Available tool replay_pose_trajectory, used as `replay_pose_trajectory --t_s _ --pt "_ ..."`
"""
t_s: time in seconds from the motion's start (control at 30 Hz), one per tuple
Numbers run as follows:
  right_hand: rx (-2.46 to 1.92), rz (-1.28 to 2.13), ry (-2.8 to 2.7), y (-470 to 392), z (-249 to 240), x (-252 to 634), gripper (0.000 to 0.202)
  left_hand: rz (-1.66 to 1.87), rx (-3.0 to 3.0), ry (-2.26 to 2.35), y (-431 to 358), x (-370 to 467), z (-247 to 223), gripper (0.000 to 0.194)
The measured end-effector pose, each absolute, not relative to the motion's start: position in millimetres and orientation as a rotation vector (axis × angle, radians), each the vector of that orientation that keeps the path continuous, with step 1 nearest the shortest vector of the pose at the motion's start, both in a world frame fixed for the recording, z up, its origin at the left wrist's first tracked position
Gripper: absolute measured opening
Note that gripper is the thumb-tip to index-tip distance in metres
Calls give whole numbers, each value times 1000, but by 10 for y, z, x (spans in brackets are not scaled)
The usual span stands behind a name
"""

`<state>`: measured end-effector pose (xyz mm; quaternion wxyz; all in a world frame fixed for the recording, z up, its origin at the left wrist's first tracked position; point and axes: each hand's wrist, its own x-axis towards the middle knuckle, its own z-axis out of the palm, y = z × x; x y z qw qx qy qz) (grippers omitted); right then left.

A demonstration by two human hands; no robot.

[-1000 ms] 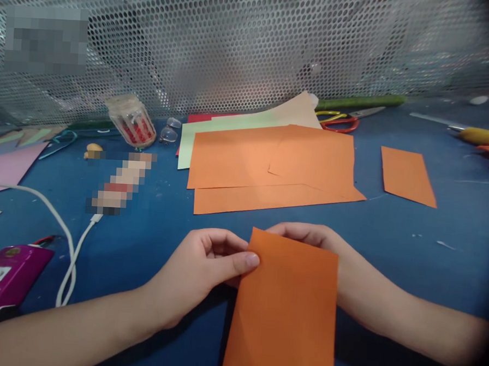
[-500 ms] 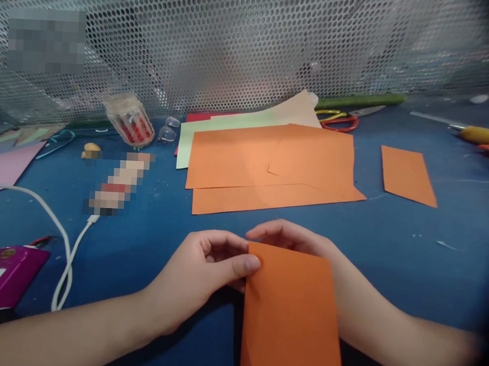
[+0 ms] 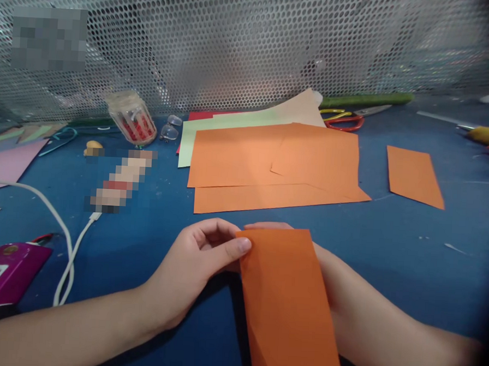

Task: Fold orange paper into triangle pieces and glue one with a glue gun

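A long strip of orange paper [image 3: 285,300] is held up in front of me, its lower end running out of the picture. My left hand [image 3: 208,257] pinches its upper left corner, thumb on the near face and fingers behind. Behind the paper's top and right edge is my right hand [image 3: 323,252]; most of its fingers are hidden, so whether they grip the paper cannot be made out. Just beyond the hands lie large orange sheets [image 3: 249,161], overlapping a pale green sheet [image 3: 187,147].
Right of the sheets lies a small orange piece [image 3: 415,175]. Scissors [image 3: 346,120] and a yellow-handled tool [image 3: 482,135] are at the back right. To the left are a jar with red bits [image 3: 133,120], a white cable [image 3: 71,250] and a purple device [image 3: 14,274]. Metal mesh [image 3: 235,46] stands behind.
The orange paper's top has shifted left and up, and the paper now leans. My left hand moved with it. More of my right hand's fingers are covered by the paper.
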<state>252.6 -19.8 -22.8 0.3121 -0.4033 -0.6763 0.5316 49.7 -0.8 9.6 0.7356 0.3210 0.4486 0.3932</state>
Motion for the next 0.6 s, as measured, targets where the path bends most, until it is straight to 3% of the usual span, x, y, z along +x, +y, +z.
replay_pose_trajectory --t_s 0.2,0.37,0.6 --pt "-1068 1685 -1477 -159 9 2541 52 939 838 1010 58 492 93 32" --pt "-1136 1715 -1626 -3 180 2674 32 981 957 1047 122 449 103 20" --pt "-1163 710 -2280 105 323 3001 27 1065 1253 1099 60 417 124 18"
